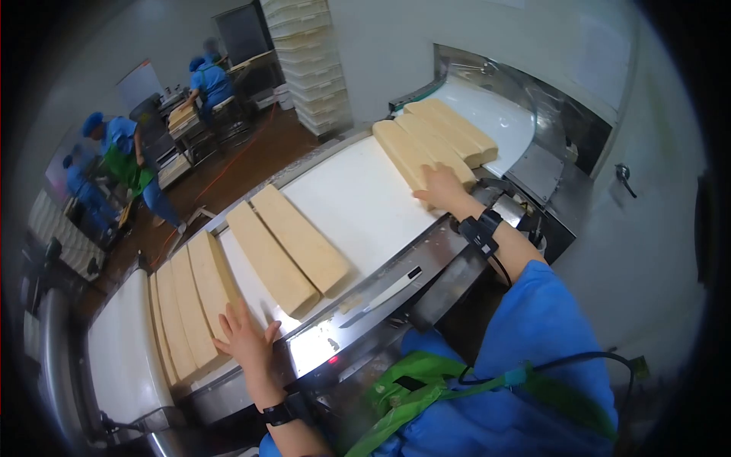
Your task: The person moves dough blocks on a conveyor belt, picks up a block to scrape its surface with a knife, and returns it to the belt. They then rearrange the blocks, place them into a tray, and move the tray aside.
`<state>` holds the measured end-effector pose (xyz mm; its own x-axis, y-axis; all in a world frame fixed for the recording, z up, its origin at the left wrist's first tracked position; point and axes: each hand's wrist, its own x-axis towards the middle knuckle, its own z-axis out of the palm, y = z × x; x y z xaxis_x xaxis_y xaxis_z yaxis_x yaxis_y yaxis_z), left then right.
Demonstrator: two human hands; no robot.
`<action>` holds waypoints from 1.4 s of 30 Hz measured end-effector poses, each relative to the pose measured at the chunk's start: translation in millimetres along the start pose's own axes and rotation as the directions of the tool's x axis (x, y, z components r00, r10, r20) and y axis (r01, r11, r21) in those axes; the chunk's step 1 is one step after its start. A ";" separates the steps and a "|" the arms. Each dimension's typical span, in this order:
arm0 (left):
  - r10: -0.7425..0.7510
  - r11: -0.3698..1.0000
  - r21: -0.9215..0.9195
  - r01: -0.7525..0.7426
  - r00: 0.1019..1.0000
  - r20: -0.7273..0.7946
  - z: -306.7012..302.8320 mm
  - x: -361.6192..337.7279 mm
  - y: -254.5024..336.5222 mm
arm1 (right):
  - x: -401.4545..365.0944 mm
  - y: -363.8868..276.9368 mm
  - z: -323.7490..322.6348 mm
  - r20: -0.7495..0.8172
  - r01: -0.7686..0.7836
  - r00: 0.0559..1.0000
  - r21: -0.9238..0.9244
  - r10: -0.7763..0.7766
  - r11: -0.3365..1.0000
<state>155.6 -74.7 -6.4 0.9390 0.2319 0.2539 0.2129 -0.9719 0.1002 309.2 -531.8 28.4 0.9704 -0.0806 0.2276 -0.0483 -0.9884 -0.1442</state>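
Long pale-yellow blocks, dough-like in look, lie crosswise on a white conveyor belt [350,206]. My left hand [247,341], fingers spread, is at the near end of a block [212,266] in the left group, where several lie side by side. Fingers apart, my right hand [443,187] rests on the near end of a block [397,152] in the right group. Between my hands, two more blocks, a left one [266,251] and a right one [301,240], lie parallel with a narrow gap. Neither hand is wrapped around a block.
A metal rail [373,301] edges the belt on my side. At the right, a curved white belt [495,107] passes through a wall opening. Stacked white crates [308,65] stand beyond. Co-workers in blue, including one person in a green apron [126,164], are at the back left.
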 end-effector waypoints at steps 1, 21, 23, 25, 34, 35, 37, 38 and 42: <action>-0.003 1.000 -0.004 0.003 1.000 0.012 -3.3 -0.8 1.7 | -1.7 5.3 6.3 -0.011 -0.031 0.999 -0.035 0.031 0.999; 0.104 0.987 -0.131 -0.097 0.994 0.044 -6.5 -0.4 9.3 | -12.2 -23.7 4.2 -0.030 0.023 1.000 0.665 -0.005 0.746; 0.136 0.981 -0.141 -0.130 0.990 0.035 -4.7 -1.1 9.9 | -6.0 -20.5 5.2 -0.089 0.048 0.996 0.646 0.013 0.762; 0.168 0.975 -0.153 -0.162 0.985 0.028 -7.9 -2.5 13.0 | -4.7 -18.3 -2.1 -0.199 0.003 0.978 0.279 0.055 0.960; 0.216 0.968 -0.132 -0.213 0.976 0.014 -11.6 -7.0 21.7 | -4.5 1.4 -8.0 0.058 -0.069 0.997 0.583 0.042 0.810; 0.208 0.970 -0.133 -0.202 0.977 0.035 -13.8 -7.6 23.9 | -4.9 0.2 -10.6 0.055 -0.014 0.997 0.803 -0.051 0.596; 0.204 0.971 -0.132 -0.198 0.978 0.035 -13.1 -6.9 24.6 | -12.0 -12.0 -20.7 0.342 -0.324 0.921 0.938 -0.185 0.122; 0.200 0.972 -0.131 -0.194 0.979 0.030 -13.0 -5.6 24.8 | -11.6 -20.1 -23.4 0.433 -0.483 0.849 0.868 -0.301 -0.113; 0.213 0.967 -0.137 -0.214 0.977 -0.018 -11.5 -6.6 28.7 | 21.6 -80.2 53.0 0.437 -0.454 0.797 0.889 -0.417 0.063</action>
<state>152.4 -103.6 5.9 0.9577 0.0200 0.2870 -0.0318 -0.9841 0.1747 346.6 -447.5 -6.2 0.8971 0.4038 -0.1792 -0.2333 0.0884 -0.9684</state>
